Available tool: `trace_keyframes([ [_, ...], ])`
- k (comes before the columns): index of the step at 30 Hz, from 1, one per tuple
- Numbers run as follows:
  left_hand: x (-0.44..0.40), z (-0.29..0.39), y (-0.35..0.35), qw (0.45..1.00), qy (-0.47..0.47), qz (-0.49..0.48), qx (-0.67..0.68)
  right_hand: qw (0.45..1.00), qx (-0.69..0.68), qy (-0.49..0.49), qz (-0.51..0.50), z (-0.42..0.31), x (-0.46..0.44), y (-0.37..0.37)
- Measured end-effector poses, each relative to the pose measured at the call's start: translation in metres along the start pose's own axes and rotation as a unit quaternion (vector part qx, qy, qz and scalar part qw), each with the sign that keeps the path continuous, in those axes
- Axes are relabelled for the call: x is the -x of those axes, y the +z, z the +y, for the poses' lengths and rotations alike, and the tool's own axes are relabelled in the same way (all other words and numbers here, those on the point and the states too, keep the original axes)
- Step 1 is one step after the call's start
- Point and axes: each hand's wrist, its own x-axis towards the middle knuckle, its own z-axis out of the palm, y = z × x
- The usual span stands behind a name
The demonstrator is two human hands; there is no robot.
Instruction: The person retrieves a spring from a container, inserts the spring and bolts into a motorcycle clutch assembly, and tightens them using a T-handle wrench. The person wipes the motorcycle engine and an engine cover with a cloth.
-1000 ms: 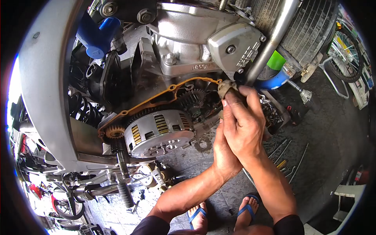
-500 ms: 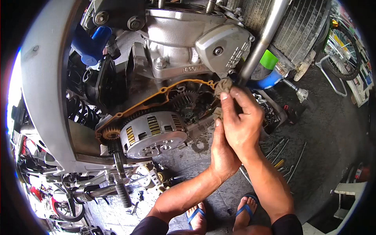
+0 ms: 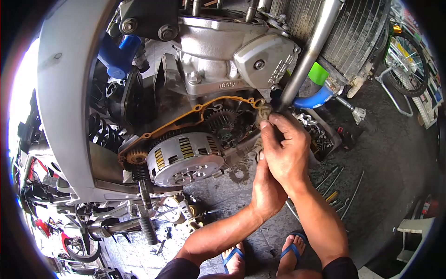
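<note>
A dirty brown rag [image 3: 264, 113] is pinched between the thumb and fingers of my right hand [image 3: 289, 151], against the front end of the open engine case. Close below, my left hand [image 3: 267, 188] has its fingers closed on a lower part of the rag, its fingertips partly hidden behind the right hand. An orange gasket [image 3: 173, 122] runs along the case's upper edge and ends near the rag. Inside the case sit a clutch basket [image 3: 188, 162], a dark gear [image 3: 222, 122] and a small brownish gear [image 3: 136, 156].
Above is the silver engine cylinder [image 3: 209, 46], with a frame tube [image 3: 311, 53] and radiator [image 3: 360, 42] beside it. A kick-start lever [image 3: 147, 230] juts out at lower left. Long tools [image 3: 332, 181] lie on the floor at right, near a tray of metal parts [image 3: 320, 139].
The rag has moved slightly down, uncovering more of the gasket's front end. Both hands keep their hold. The whole view has shifted a little.
</note>
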Motion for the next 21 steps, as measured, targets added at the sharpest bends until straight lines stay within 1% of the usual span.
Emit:
trace_keyframes([
  [1, 0.0, -0.002, 0.0, 1.0, 0.004, 0.01, -0.009, 0.999, -0.012, 0.043, -0.015, -0.001, 0.001, -0.002],
  [2, 0.001, -0.002, 0.001, 1.0, 0.006, 0.004, -0.004, 0.996, -0.056, 0.07, 0.0, -0.003, 0.001, -0.004],
  [3, 0.002, 0.0, 0.004, 1.0, 0.01, 0.005, -0.003, 0.995, -0.087, 0.047, 0.032, -0.002, 0.0, 0.0],
  [5, 0.004, 0.006, 0.011, 0.999, 0.026, 0.001, -0.028, 0.999, -0.048, 0.019, 0.003, -0.007, -0.006, -0.002],
  [6, 0.003, 0.008, 0.012, 1.0, 0.023, 0.003, -0.016, 0.999, -0.05, 0.017, 0.002, -0.008, -0.007, 0.0],
  [8, 0.006, 0.01, 0.012, 1.0, 0.021, 0.003, -0.01, 0.999, -0.002, -0.032, 0.003, -0.013, -0.009, 0.003],
  [9, 0.008, 0.012, 0.012, 1.0, 0.016, 0.005, -0.003, 0.999, -0.015, -0.049, -0.008, -0.017, -0.008, 0.004],
  [10, 0.012, 0.015, 0.01, 1.0, 0.01, -0.026, -0.012, 0.997, -0.02, -0.073, 0.0, -0.02, -0.007, 0.006],
  [11, 0.013, 0.016, 0.01, 0.999, 0.015, -0.026, -0.012, 0.995, -0.025, -0.097, 0.008, -0.023, -0.007, 0.008],
  [12, 0.014, 0.016, 0.01, 0.999, 0.022, -0.024, -0.011, 0.995, -0.028, -0.1, 0.005, -0.028, -0.008, 0.008],
  [13, 0.015, 0.017, 0.011, 0.999, 0.029, -0.021, -0.01, 0.997, -0.024, -0.073, -0.01, -0.033, -0.009, 0.007],
  [14, 0.016, 0.019, 0.012, 1.0, 0.013, -0.024, 0.001, 0.998, -0.019, -0.046, -0.025, -0.039, -0.01, 0.006],
  [15, 0.018, 0.021, 0.013, 0.999, 0.019, -0.025, 0.003, 0.998, -0.021, -0.051, -0.028, -0.043, -0.012, 0.007],
  [17, 0.021, 0.024, 0.016, 0.998, 0.03, -0.041, 0.026, 0.994, -0.009, -0.107, -0.017, -0.053, -0.014, 0.01],
  [18, 0.02, 0.026, 0.014, 0.998, 0.036, -0.041, 0.027, 0.994, -0.006, -0.11, -0.028, -0.056, -0.016, 0.012],
  [19, 0.017, 0.027, 0.011, 0.978, 0.044, -0.167, 0.118, 0.993, -0.008, -0.114, -0.032, -0.061, -0.017, 0.012],
  [20, 0.015, 0.029, 0.011, 0.933, 0.05, -0.291, 0.205, 0.991, 0.017, -0.125, -0.044, -0.067, -0.018, 0.012],
  [21, 0.019, 0.031, 0.012, 0.932, 0.056, -0.293, 0.206, 0.988, 0.042, -0.138, -0.055, -0.072, -0.019, 0.012],
])
